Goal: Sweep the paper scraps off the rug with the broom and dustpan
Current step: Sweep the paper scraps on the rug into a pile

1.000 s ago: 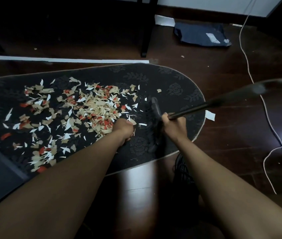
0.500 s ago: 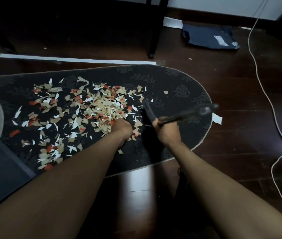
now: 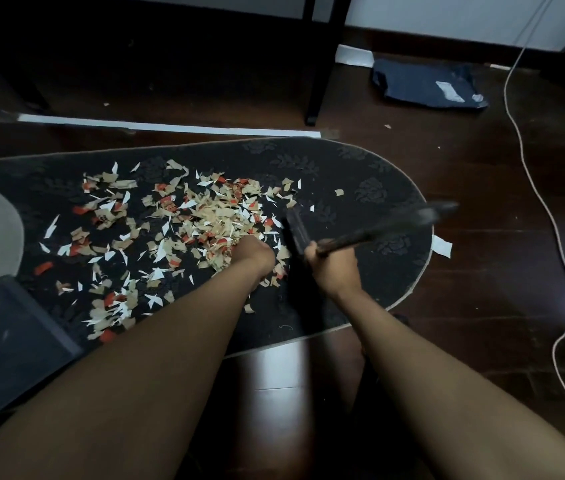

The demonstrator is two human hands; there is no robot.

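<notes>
Down at the rug's [image 3: 360, 188] rounded right end, I've got the right hand [image 3: 334, 268] with its grip wrapped tight round the broom [image 3: 353, 239] handle, the dark brush head planted just right of the paper scraps [image 3: 184, 230]. Over the last second that handle has swung in from pointing far out over the floor to a shorter, steeper angle, and the brush has crept left, nudging the pile's right edge tighter. Left hand [image 3: 251, 252] is sunk into the heap; I cannot tell whether its fingers are curled on anything. Scraps stay spread across the rug's middle toward its left end, so my read is we're early, gathering strokes only. Dustpan [image 3: 7, 341] waits at the rug's near-left edge, apart from both hands. One white scrap [image 3: 442, 245] sits off the rug's right edge on the floor [image 3: 499, 306].
</notes>
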